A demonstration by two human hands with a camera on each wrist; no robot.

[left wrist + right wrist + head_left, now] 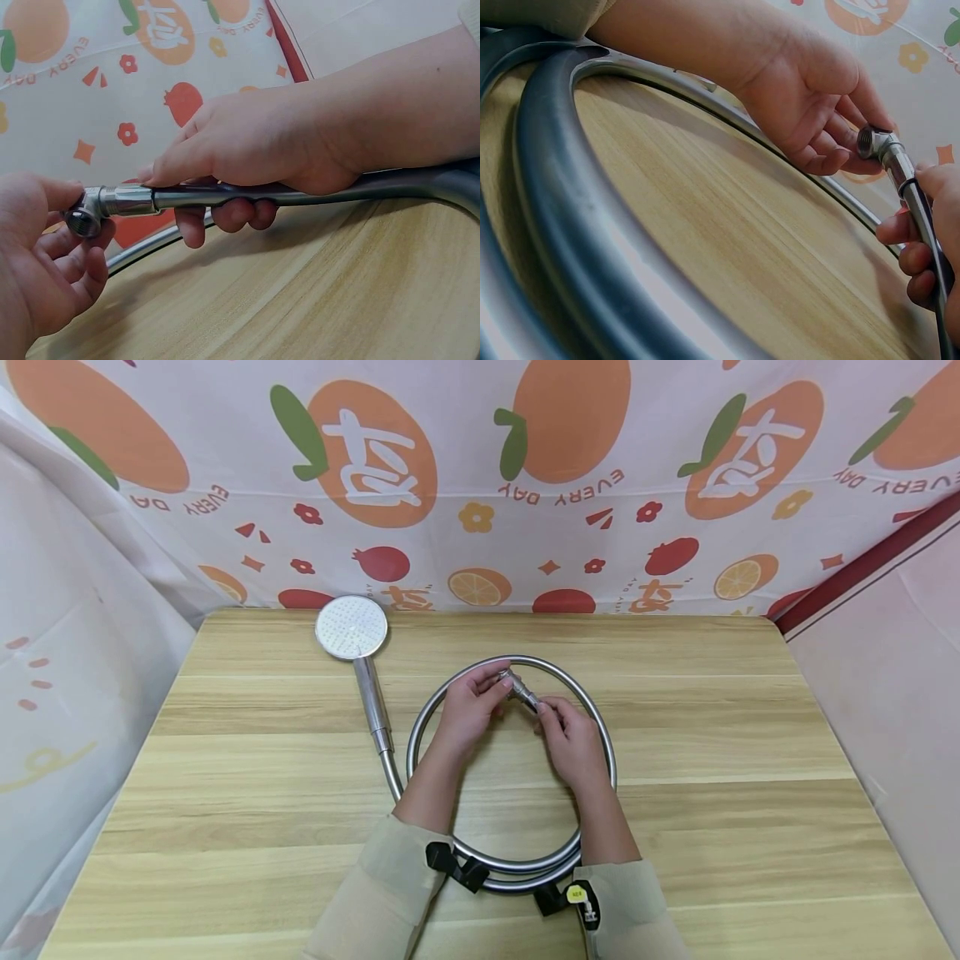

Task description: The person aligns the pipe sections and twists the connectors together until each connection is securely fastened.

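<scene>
Between thumb and fingers, my left hand (467,712) pinches a small chrome elbow fitting (91,201) with a threaded, open mouth. The fitting sits on the hex nut (135,200) at the end of a grey metal shower hose (322,196). Just behind that nut, my right hand (576,747) grips the hose, thumb on top and fingertips curled underneath. Both hands are held over the middle of the coiled hose. From the coil, the hose runs left to a round hand shower (351,627), which lies with its white spray face up.
The wooden table (720,760) carries the coil and the hand shower. Behind it hangs a white cloth (435,552) printed with fruit. A pale cloth (82,635) hangs at the left, and a pale panel (885,677) stands at the right.
</scene>
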